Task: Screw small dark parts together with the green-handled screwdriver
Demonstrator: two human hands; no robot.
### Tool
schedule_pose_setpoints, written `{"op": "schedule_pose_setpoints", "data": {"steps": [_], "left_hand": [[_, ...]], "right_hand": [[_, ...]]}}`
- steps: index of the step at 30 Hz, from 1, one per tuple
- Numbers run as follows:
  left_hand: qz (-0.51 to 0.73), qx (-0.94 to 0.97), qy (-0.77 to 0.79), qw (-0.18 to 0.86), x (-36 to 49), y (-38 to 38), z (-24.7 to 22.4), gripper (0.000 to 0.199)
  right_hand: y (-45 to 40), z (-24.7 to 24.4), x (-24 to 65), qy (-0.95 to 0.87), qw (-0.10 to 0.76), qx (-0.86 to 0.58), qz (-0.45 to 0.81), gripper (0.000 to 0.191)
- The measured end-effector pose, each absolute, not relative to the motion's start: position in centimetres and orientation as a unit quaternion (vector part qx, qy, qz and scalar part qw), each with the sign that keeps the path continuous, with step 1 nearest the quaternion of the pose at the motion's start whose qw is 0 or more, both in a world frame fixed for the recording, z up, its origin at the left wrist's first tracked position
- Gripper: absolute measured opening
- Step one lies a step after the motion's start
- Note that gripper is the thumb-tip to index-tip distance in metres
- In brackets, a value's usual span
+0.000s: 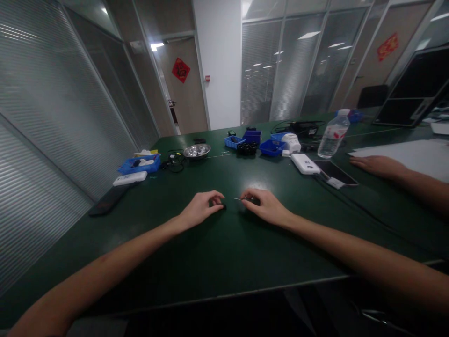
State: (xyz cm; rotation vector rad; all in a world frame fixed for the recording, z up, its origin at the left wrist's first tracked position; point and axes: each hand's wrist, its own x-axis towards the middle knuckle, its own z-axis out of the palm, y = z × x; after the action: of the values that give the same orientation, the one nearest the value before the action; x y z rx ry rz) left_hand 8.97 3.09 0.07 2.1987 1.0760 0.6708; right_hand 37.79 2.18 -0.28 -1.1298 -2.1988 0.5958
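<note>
My right hand (264, 206) pinches a thin, pale, needle-like piece (237, 199) between thumb and fingertips. It points left toward my other hand, a short gap away. My left hand (202, 208) is curled, with a small black piece (224, 206) at the tip of its thumb, apparently gripped there; the shape of that piece is too small to make out. Both hands are low over the middle of the dark green table (196, 262), facing each other.
Farther back are a metal bowl (197, 151) with small parts, blue trays (272, 148) and a blue basket (138, 164). On the right stand a water bottle (333, 135), a white power bank (305, 164) and a phone (336, 172). Another person's hand (379, 165) rests beside white paper (414, 157).
</note>
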Motion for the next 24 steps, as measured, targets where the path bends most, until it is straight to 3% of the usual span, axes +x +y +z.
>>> {"op": "schedule_pose_setpoints", "data": {"steps": [11, 17, 24], "left_hand": [[0.292, 0.83, 0.393, 0.267, 11.2, 2.6, -1.7, 0.039], [0.28, 0.846, 0.389, 0.232, 11.2, 2.4, -1.5, 0.022], [0.274, 0.851, 0.38, 0.239, 11.0, 2.5, -1.4, 0.022]], "right_hand": [[2.1, -0.6, 38.5, -0.857, 0.283, -0.39, 0.184, 0.016], [2.3, -1.0, 38.5, -0.863, 0.27, -0.383, 0.185, 0.019], [2.2, -1.0, 38.4, -0.872, 0.26, -0.367, 0.194, 0.024]]}}
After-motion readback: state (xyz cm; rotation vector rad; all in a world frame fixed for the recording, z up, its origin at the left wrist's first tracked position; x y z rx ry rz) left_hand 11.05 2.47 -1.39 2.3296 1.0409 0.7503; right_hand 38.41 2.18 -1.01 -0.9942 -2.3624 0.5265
